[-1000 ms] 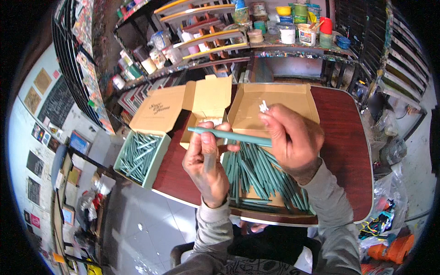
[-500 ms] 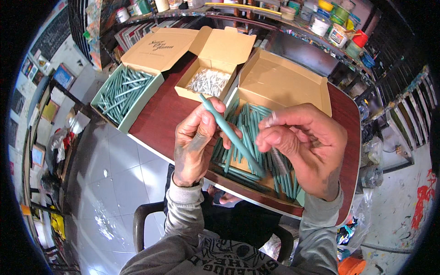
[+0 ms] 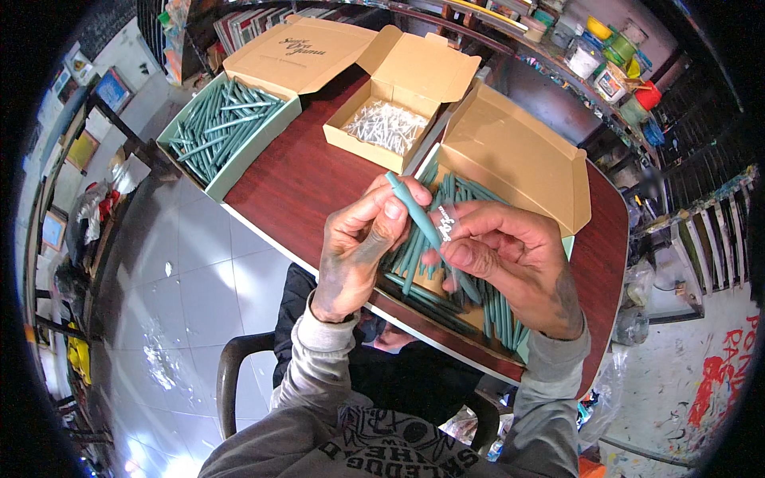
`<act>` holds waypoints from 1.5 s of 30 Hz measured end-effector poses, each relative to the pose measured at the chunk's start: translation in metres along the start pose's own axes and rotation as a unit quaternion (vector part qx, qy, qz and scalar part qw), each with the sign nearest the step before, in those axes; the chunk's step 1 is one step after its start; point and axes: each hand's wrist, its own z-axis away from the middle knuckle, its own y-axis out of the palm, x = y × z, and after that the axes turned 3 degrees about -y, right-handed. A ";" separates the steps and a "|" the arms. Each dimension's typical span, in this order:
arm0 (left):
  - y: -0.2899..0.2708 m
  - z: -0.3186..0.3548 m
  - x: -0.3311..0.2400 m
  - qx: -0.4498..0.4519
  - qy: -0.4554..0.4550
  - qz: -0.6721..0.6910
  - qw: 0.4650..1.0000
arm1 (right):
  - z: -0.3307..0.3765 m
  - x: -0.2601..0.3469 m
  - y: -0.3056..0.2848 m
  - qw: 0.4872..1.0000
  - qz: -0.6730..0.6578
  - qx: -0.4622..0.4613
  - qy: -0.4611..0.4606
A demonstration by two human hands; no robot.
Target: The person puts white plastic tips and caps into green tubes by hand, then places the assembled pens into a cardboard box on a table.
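The left hand (image 3: 351,248) pinches the pen (image 3: 417,213) near its upper end, its long axis slanting from upper left to lower right. Close along its right side, the right hand (image 3: 526,259) grips a clear film (image 3: 445,223); whether film and pen touch, I cannot tell. Beneath and beyond sits the open box (image 3: 518,151).

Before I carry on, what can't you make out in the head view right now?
- Head view: the lower end of the held pen; the right hand and pens behind obscure it.
- Head view: part of the clear strip; right fingers cover it.
- Head view: some pens in the right box; both hands block them.
- Head view: single white pieces; too small and heaped to count.
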 end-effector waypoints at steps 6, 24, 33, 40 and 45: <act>0.005 0.002 -0.004 0.018 -0.015 0.002 1.000 | -0.002 0.000 0.003 0.997 0.028 0.012 0.066; 0.011 0.005 -0.024 -0.009 -0.034 0.000 0.999 | -0.001 0.000 0.005 0.996 0.067 -0.011 0.060; 0.007 0.003 -0.021 -0.006 0.022 -0.156 0.988 | 0.000 -0.001 0.005 0.996 0.075 -0.008 0.052; 0.009 0.002 -0.025 -0.002 0.052 -0.172 0.984 | 0.002 0.002 0.005 0.995 0.084 -0.010 0.056; 0.009 0.004 -0.025 -0.024 0.041 -0.258 0.965 | 0.002 0.001 0.005 0.994 0.098 -0.007 0.050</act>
